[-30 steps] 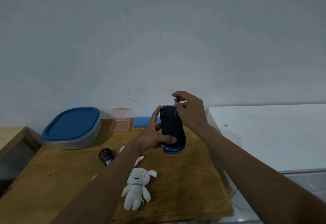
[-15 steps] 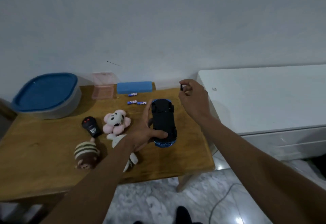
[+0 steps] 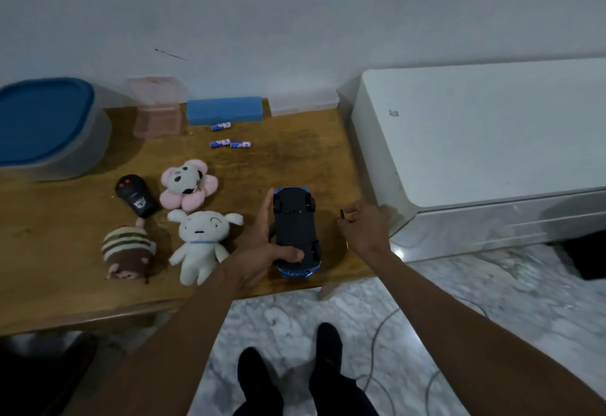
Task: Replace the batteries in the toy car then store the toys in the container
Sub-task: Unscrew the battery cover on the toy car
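The blue toy car (image 3: 296, 229) lies upside down near the table's front right, its black underside up. My left hand (image 3: 262, 248) grips its left side, thumb across the rear. My right hand (image 3: 364, 225), just right of the car, pinches a small dark piece (image 3: 341, 213); what it is cannot be told. Three blue batteries (image 3: 229, 143) lie loose further back. The container (image 3: 75, 156) with a blue lid (image 3: 39, 117) stands at the back left.
A black remote (image 3: 134, 197), a pink flower plush (image 3: 188, 184), a white plush (image 3: 200, 242) and a striped brown plush (image 3: 128, 251) lie left of the car. A pink box (image 3: 157, 117) and blue box (image 3: 224, 109) sit at the back. A white cabinet (image 3: 475, 130) adjoins the table's right edge (image 3: 347, 140).
The car came down from upright to lying on the table, nearer the front edge. My right hand left the car holding the small dark piece and dropped beside it. The view tilted downward.
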The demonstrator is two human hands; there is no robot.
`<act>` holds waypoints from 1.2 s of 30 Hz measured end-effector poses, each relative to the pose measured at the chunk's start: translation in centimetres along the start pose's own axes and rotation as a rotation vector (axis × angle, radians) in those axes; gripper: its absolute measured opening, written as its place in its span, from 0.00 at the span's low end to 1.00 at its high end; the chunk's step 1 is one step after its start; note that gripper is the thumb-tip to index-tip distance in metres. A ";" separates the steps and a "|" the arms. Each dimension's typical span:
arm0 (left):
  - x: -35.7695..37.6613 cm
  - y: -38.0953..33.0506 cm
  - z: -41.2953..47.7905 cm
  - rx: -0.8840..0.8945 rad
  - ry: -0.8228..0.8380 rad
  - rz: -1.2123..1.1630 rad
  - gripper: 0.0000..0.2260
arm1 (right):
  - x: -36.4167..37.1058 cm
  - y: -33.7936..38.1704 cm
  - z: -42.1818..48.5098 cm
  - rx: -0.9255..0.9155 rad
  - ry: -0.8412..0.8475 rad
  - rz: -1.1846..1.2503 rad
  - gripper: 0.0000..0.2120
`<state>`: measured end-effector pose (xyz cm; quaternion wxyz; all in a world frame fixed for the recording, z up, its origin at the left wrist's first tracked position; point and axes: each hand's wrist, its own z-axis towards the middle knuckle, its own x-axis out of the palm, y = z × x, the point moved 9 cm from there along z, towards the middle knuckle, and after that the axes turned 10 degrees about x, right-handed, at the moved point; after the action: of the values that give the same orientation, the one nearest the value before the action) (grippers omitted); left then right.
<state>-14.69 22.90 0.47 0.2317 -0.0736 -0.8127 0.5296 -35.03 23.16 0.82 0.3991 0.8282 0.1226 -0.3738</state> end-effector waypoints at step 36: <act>0.3 -7.1 1.6 0.118 0.026 0.045 0.55 | -5.9 14.1 -2.6 -0.464 -0.051 0.030 0.07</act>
<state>-14.76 18.67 6.44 0.2343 -0.0850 -0.7752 0.5805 -30.68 16.46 14.07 0.5872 0.7063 0.1831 -0.3504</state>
